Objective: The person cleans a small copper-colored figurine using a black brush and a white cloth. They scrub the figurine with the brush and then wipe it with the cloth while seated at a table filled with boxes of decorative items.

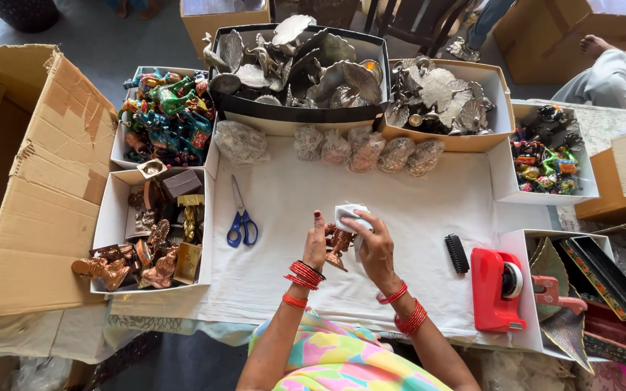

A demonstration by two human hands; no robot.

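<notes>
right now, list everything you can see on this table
copper figurine: one, brown, held between both hands
white piece: one, at the right fingertips, kind unclear
scissors: one, blue handles, on the white cloth
tape dispenser: one, red, right of the hands
brush: one, black, beside the dispenser
wrapped bundles: several, clear wrap, in a row at the back
silver leaf pieces: many, in the black box
painted figurines: many, multicoloured, white box at back left
left hand: on the figurine
right hand: on the figurine

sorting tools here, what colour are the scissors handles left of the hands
Blue; the scissors show best in the head view, lying on the white cloth.
</notes>
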